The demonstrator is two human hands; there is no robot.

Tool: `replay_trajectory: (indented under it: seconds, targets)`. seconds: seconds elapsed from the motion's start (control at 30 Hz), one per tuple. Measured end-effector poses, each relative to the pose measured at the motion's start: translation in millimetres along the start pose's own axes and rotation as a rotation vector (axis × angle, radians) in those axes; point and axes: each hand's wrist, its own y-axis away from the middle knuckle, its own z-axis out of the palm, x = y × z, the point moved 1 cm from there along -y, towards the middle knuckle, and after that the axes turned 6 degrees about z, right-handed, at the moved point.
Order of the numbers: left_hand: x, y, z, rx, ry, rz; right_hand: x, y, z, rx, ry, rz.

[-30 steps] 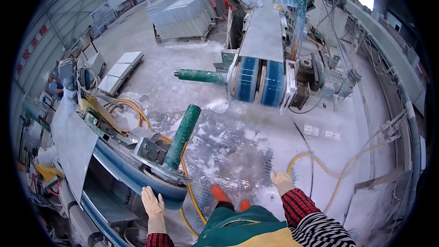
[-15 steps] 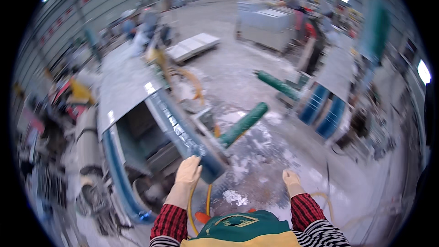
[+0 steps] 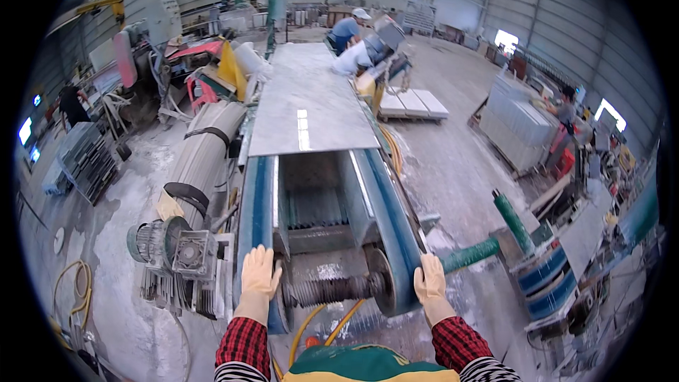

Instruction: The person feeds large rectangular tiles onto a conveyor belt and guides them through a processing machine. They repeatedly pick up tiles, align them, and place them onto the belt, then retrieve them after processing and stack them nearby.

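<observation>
In a pale rubber glove, my left hand (image 3: 259, 277) lies with fingers outstretched on the near end of the left blue belt (image 3: 254, 201) of a conveyor. My right hand (image 3: 430, 283), gloved alike, rests at the outer side of the right blue belt (image 3: 397, 230), its fingers stretched forward and holding nothing. A polished grey-white stone slab (image 3: 311, 110) bridges both belts farther ahead. Between my hands sits a ribbed roller shaft (image 3: 332, 290) at the conveyor's near end.
An electric motor (image 3: 173, 244) and long strapped bundles (image 3: 201, 152) stand left. Yellow hoses (image 3: 308, 329) run beneath the conveyor. Green rollers (image 3: 470, 255) reach in from the right. A person in a white cap (image 3: 346, 30) bends beside the slab's far end; pale slabs (image 3: 414, 104) lie beyond.
My view has turned left, bringing the conveyor to the middle. My left hand has shifted from the right belt to the left one. My right hand, closed over the floor before, is opened beside the right belt.
</observation>
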Motion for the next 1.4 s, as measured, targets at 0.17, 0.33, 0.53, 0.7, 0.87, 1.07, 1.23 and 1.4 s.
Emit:
replay_trajectory:
  seconds: [0.17, 0.33, 0.53, 0.7, 0.87, 1.07, 1.23, 1.4]
  targets:
    - [3.6, 4.9, 10.6, 0.111, 0.037, 0.019, -19.9, -17.2, 36.5, -0.113, 0.091, 0.001]
    - [2.1, 9.1, 1.7, 0.122, 0.045, 0.005, -24.4, -44.1, 53.3, -0.257, 0.166, 0.018]
    - [6.1, 2.7, -5.9, 0.066, 0.034, 0.004, -21.3, -110.1, 69.6, -0.319, 0.149, -0.049]
    - [-2.6, -10.5, -20.2, 0.038, -0.026, 0.076, -11.4, -133.0, 92.7, -0.162, 0.088, -0.258]
    - [-31.5, -8.6, 11.8, 0.061, -0.055, -0.048, -32.2, -132.7, 90.4, -0.312, -0.037, -0.184]
    - [-19.4, -29.2, 17.0, 0.041, 0.003, -0.041, -18.2, -135.8, 72.0, -0.230, -0.006, -0.201]
    - [-14.1, -32.0, 7.8, 0.030, -0.014, -0.050, -7.9, -130.0, 78.0, -0.418, -0.023, -0.080]
    - [-17.9, -29.4, 10.5, 0.076, 0.022, -0.057, -19.5, -137.5, 74.8, -0.314, -0.027, -0.156]
